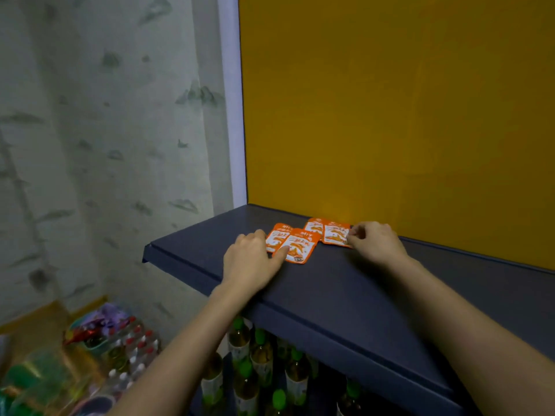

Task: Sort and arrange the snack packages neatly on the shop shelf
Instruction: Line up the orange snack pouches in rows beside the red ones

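Aligning: left hand (pixel 250 262) pinches small orange foil snack packet (pixel 301 247), dark blue shelf (pixel 345 295) front; right hand (pixel 375 243) pinches rear packet (pixel 336 234); next square rows.

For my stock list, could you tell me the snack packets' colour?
Snack packets: orange with white, head view.
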A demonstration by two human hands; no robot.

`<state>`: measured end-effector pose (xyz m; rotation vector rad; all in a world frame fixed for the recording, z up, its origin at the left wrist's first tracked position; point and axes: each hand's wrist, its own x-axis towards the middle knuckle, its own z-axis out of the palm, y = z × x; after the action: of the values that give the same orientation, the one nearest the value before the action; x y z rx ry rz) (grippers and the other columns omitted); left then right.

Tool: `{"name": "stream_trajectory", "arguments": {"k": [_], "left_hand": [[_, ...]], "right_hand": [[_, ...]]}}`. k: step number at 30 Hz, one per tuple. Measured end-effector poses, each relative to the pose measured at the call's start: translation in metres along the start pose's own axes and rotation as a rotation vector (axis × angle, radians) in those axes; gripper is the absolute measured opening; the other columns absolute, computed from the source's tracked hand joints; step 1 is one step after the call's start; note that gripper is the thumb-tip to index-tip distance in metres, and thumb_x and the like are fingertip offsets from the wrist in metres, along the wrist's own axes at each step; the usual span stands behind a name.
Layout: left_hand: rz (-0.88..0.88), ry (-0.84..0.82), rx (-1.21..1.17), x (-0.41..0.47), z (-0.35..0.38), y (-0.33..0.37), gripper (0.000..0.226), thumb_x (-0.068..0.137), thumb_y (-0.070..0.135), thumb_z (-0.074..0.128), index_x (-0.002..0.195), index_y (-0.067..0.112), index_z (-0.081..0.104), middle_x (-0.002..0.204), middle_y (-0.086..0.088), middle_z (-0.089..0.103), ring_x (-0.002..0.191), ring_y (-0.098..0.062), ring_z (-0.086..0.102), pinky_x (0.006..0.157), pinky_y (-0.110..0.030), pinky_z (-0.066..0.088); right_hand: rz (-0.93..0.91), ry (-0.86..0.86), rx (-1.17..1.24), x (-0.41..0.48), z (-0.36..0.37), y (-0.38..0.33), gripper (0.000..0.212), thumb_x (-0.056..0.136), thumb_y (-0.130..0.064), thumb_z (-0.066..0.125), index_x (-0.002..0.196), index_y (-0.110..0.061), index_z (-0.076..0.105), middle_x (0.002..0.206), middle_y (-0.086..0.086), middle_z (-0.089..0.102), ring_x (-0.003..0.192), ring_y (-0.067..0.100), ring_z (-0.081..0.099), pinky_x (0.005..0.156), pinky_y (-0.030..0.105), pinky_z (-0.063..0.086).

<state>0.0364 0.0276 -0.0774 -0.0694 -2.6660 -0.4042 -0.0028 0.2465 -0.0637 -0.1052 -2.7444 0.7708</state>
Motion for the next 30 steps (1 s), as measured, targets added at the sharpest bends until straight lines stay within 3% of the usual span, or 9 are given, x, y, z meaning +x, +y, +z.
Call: {"name": "stream_trajectory", "arguments": {"k": [3,6,11,14,16,18,20,23,30], "left_hand": [[-0.053,-0.197,-0.022,0.042,0.02,-0.003,0.084,0.076,0.074,0.045,0.127,0.008,0.044,0.129,-0.014,0.053,0.121,-0.03,0.046,0.092,-0.04,0.041],[-0.036,-0.346,-0.046,0.075,0.039,-0.007,0.11,0.064,0.08,0.052,0.142,0.006,0.027,0.145,-0.013,0.038,0.134,-0.03,0.031,0.106,-0.044,0.03],[0.057,-0.427,-0.036,0.116,0.05,-0.019,0.114,0.061,0.073,0.064,0.142,0.006,0.02,0.148,-0.012,0.031,0.136,-0.029,0.026,0.108,-0.043,0.028],[0.012,-0.57,-0.13,0.14,0.046,-0.033,0.112,0.063,0.061,0.073,0.143,0.005,0.018,0.148,-0.013,0.032,0.134,-0.03,0.033,0.106,-0.042,0.034],[-0.012,-0.679,-0.209,0.152,0.043,-0.041,0.106,0.065,0.052,0.077,0.142,0.004,0.021,0.145,-0.013,0.038,0.129,-0.029,0.042,0.101,-0.04,0.04],[-0.004,-0.718,-0.291,0.162,0.043,-0.048,0.089,0.064,0.043,0.081,0.132,0.006,0.038,0.133,-0.01,0.051,0.115,-0.024,0.053,0.09,-0.035,0.046],[-0.012,-0.731,-0.443,0.168,0.045,-0.055,0.062,0.063,0.031,0.084,0.11,0.009,0.051,0.116,-0.009,0.061,0.092,-0.02,0.06,0.075,-0.029,0.048],[-0.054,-0.729,-0.739,0.174,0.049,-0.07,0.032,0.066,0.008,0.082,0.082,0.013,0.054,0.103,-0.013,0.068,0.067,-0.013,0.061,0.056,-0.023,0.05],[-0.12,-0.63,-1.078,0.18,0.056,-0.092,0.029,0.073,0.0,0.074,0.09,0.014,0.056,0.108,-0.016,0.066,0.068,-0.016,0.062,0.057,-0.025,0.049]], "right_hand": [[0.137,0.01,0.018,0.019,0.015,-0.001,0.028,0.089,-0.034,0.056,0.108,-0.015,0.065,0.118,0.011,0.063,0.109,0.029,0.057,0.088,0.037,0.047],[0.24,0.015,0.022,0.036,0.028,-0.005,0.038,0.09,-0.037,0.055,0.114,-0.009,0.062,0.122,0.014,0.061,0.115,0.031,0.054,0.088,0.035,0.044],[0.356,0.043,0.005,0.056,0.052,-0.019,0.054,0.084,-0.053,0.057,0.11,-0.006,0.056,0.122,0.017,0.059,0.115,0.033,0.052,0.079,0.036,0.042],[0.424,0.063,-0.031,0.066,0.063,-0.03,0.073,0.076,-0.064,0.059,0.119,-0.004,0.053,0.128,0.015,0.055,0.123,0.032,0.046,0.09,0.04,0.046],[0.472,0.087,-0.066,0.071,0.069,-0.039,0.083,0.073,-0.067,0.06,0.128,-0.005,0.048,0.135,0.014,0.05,0.129,0.032,0.039,0.097,0.042,0.043],[0.514,0.106,-0.115,0.074,0.074,-0.047,0.093,0.07,-0.07,0.061,0.135,-0.007,0.041,0.143,0.013,0.042,0.135,0.032,0.032,0.102,0.043,0.038],[0.546,0.111,-0.179,0.077,0.078,-0.055,0.103,0.067,-0.074,0.06,0.14,-0.007,0.035,0.147,0.014,0.036,0.138,0.032,0.029,0.106,0.042,0.033],[0.615,0.145,-0.193,0.082,0.085,-0.066,0.107,0.064,-0.078,0.058,0.139,-0.006,0.034,0.146,0.016,0.035,0.137,0.032,0.029,0.109,0.039,0.029],[0.723,0.171,-0.215,0.093,0.103,-0.084,0.098,0.06,-0.074,0.066,0.132,-0.01,0.046,0.139,0.016,0.041,0.132,0.031,0.036,0.106,0.034,0.03]]}}
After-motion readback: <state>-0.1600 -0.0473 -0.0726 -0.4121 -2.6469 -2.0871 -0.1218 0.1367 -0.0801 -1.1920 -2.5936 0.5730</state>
